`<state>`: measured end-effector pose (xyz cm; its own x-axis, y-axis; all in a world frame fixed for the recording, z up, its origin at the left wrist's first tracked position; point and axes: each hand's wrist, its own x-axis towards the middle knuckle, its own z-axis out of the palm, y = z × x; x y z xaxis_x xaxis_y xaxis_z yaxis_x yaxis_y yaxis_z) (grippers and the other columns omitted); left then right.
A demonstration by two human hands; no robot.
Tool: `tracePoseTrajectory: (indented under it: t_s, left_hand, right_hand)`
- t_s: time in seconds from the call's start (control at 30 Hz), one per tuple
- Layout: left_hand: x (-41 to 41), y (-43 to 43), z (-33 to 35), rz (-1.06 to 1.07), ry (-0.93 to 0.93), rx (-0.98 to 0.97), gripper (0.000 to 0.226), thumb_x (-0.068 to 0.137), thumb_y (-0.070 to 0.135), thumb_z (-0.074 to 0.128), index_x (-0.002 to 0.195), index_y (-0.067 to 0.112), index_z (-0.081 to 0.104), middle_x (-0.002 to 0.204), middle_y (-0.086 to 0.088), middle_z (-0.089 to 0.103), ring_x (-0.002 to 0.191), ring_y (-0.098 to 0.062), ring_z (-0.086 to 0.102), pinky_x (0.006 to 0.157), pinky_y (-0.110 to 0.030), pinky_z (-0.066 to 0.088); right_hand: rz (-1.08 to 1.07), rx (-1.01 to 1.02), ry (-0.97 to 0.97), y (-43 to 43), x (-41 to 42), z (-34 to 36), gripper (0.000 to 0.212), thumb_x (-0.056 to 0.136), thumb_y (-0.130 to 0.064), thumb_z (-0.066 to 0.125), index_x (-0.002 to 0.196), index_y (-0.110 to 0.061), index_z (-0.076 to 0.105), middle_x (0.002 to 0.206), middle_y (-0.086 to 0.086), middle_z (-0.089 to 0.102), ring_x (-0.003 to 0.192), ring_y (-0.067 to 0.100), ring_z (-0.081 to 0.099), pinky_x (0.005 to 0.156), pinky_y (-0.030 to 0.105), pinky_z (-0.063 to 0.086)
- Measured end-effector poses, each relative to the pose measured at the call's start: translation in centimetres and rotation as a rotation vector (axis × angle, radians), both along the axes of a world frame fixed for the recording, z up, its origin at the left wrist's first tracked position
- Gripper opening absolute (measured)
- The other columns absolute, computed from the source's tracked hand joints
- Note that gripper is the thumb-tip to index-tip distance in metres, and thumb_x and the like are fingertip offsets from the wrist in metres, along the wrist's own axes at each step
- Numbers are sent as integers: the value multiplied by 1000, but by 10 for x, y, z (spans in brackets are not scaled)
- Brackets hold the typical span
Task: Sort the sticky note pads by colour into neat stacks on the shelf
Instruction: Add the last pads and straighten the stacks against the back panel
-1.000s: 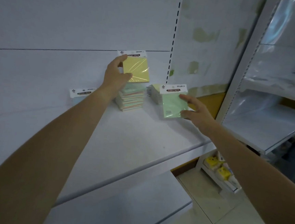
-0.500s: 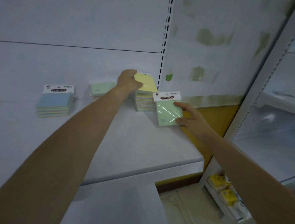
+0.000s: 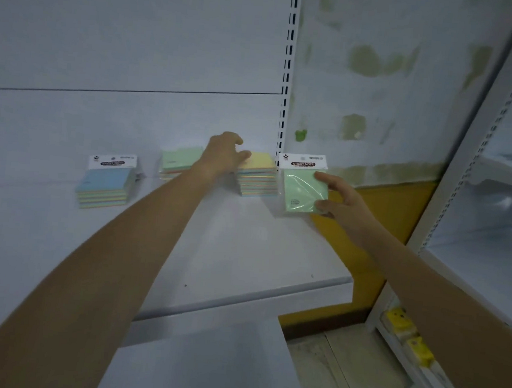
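My right hand (image 3: 339, 198) grips a green sticky note pad (image 3: 303, 190) in a clear wrapper with a white header card, upright over the right end of the white shelf (image 3: 228, 253). My left hand (image 3: 225, 154) reaches to the back of the shelf, its fingers relaxed and resting at the left edge of a yellow-topped stack (image 3: 258, 175) of mixed-colour pads. Behind my left forearm lies a green-topped stack (image 3: 177, 160), partly hidden. A blue-topped stack (image 3: 105, 183) with a header card stands further left.
A slotted upright (image 3: 287, 72) runs up the back panel behind the yellow-topped stack. A second white shelving unit (image 3: 494, 214) stands at the right, with yellow packets (image 3: 406, 334) low down on it. A lower shelf (image 3: 203, 359) juts out below.
My left hand laid the yellow pad flat on the stack and loosened its fingers. My right hand kept the green pad and shifted slightly. The view turned left, showing the blue-topped stack.
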<state>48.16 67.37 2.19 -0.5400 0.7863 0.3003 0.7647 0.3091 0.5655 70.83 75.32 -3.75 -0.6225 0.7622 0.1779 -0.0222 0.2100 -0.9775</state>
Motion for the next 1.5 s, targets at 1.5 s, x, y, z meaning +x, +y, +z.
tracePoseTrajectory:
  t_s: [1.5]
  left_hand:
    - [-38, -202, -74, 35, 91, -342, 54, 92, 51, 40, 141, 28, 36, 154, 11, 26, 144, -8, 16, 116, -30, 17]
  right_hand:
    - [-114, 673, -511, -77, -216, 56, 43, 91, -20, 46, 134, -16, 46, 142, 15, 38, 133, 31, 31, 109, 35, 29]
